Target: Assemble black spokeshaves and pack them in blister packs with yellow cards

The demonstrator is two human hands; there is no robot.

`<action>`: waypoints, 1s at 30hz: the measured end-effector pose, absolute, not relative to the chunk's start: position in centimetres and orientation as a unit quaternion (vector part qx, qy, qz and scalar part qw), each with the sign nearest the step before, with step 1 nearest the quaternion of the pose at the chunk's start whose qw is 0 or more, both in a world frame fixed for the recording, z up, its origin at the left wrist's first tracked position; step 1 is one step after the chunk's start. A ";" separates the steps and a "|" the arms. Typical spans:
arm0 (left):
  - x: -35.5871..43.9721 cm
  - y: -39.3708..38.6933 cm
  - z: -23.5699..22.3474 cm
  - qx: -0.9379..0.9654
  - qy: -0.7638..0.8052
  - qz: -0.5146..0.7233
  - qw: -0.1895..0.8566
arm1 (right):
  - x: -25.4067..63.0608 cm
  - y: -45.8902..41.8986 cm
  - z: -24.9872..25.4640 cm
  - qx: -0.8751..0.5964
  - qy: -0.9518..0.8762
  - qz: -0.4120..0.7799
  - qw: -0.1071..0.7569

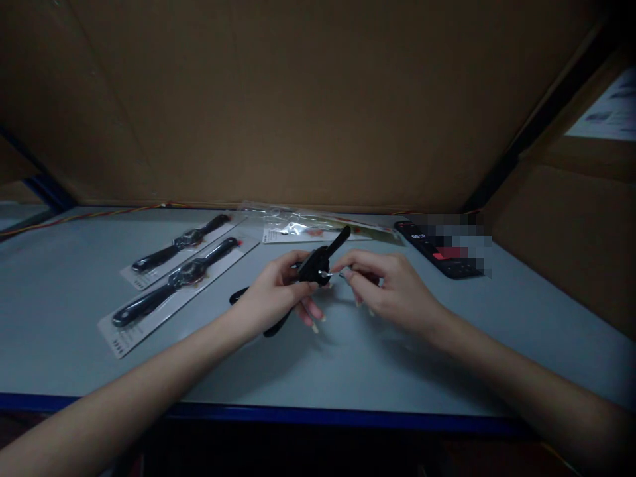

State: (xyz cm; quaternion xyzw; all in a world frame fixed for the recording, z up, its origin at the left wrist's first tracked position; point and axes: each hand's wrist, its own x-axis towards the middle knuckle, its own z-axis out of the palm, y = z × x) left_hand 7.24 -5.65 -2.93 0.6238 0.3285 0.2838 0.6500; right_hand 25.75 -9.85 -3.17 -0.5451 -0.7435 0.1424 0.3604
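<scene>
A black hand tool point(314, 266) with a bulky middle and long arms is gripped in my left hand point(283, 281). One arm points up to the right, while two dark handle ends stick out below and left of the hand. A small shiny metal part point(325, 274) shows on the tool's right side. My right hand point(385, 281) is close beside it, thumb and index finger pinched on a small silvery piece point(344, 273) whose kind I cannot make out. Both hands are above the grey tabletop point(348, 371).
Two blister packs point(149, 308) point(149, 271) with black tools lie at the left. Behind my hands is an opened clear plastic package point(278, 218) with a printed card point(293, 235). A phone point(440, 248) showing a timer lies right. Cardboard walls point(318, 106) enclose the table.
</scene>
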 end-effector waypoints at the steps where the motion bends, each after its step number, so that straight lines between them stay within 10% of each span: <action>1: 7.2 -5.7 -2.9 0.623 0.331 0.288 0.648 | 25.8 -9.9 -3.2 -0.545 -0.741 0.130 0.369; 30: 7.0 -5.9 -2.6 0.643 0.338 0.295 0.620 | 25.7 -10.3 -3.0 -0.509 -0.773 0.124 0.358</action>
